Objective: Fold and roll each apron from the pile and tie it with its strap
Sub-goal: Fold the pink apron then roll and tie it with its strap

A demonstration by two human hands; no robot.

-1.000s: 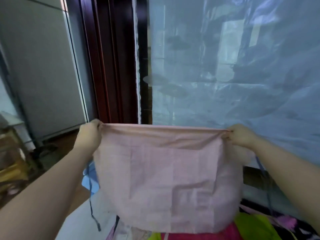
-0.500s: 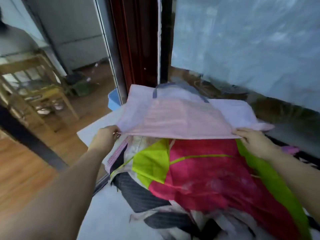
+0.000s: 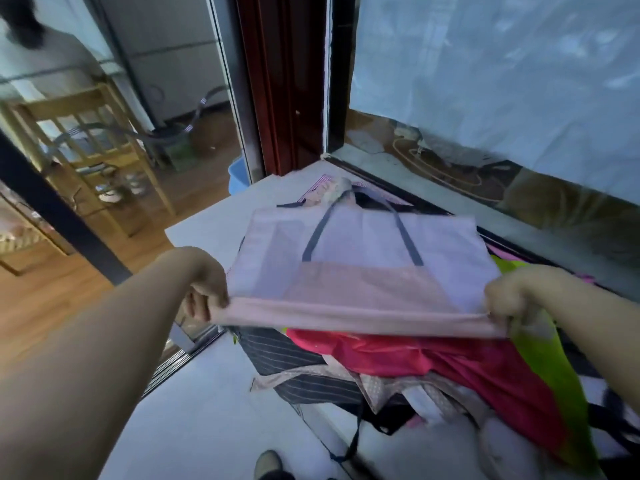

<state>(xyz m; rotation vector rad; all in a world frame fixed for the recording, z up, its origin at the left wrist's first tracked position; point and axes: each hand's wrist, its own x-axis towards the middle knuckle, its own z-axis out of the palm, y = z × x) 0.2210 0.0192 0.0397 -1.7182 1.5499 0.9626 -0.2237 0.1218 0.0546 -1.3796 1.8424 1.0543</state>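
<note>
A pale pink apron with a grey neck strap lies stretched flat over the pile of aprons. My left hand grips its near left corner. My right hand grips its near right corner. The near edge is held taut and slightly raised between both hands. Under it lie a magenta and lime apron, a dark striped apron and a dotted beige one.
The pile sits on a white surface beside a window and a dark red frame. To the left, behind glass, stand a wooden chair and a wood floor. A blue tub peeks out at the surface's far edge.
The apron came down from being held up before the window and now lies spread over the pile. Both hands drew its near edge toward me, still gripping the corners.
</note>
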